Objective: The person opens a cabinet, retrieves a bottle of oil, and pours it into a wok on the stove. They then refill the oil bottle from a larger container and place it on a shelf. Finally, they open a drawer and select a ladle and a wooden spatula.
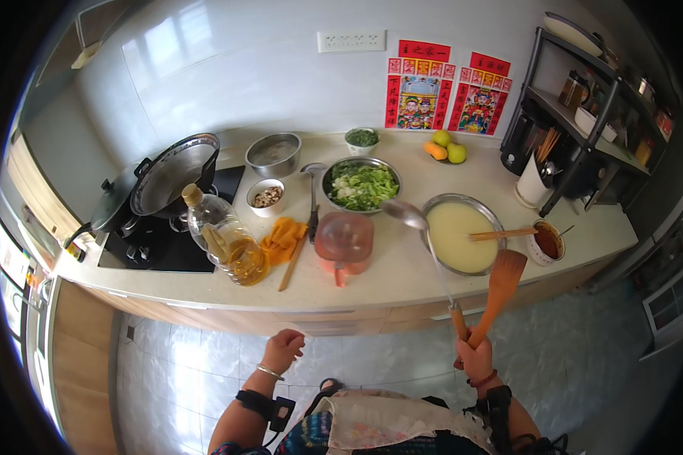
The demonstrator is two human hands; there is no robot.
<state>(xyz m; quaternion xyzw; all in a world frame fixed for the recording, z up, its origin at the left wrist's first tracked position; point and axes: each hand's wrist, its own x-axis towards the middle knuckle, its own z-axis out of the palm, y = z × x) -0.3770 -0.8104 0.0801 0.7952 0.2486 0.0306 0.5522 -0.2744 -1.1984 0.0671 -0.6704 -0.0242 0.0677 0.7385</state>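
My right hand (pixel 476 357) grips two handles together, in front of the counter. One belongs to a metal ladle (pixel 410 214) with a wooden grip, its bowl raised between the greens and the batter. The other is a wooden spatula (pixel 502 287), blade up. My left hand (pixel 284 348) hangs before the counter's front edge, fingers curled, with nothing visible in it. Beyond my right hand stands a metal basin of pale yellow batter (pixel 458 239), with wooden chopsticks (pixel 503 234) lying over its rim. A red translucent pitcher (pixel 343 244) is nearer the middle.
A black wok (pixel 173 176) sits tilted on the gas hob (pixel 165 250). An oil bottle (pixel 227 242), an orange cloth (pixel 283 241), a bowl of chopped greens (pixel 361 185) and a bowl of red sauce (pixel 547 239) stand on the counter. A shelf rack (pixel 580 133) rises at right.
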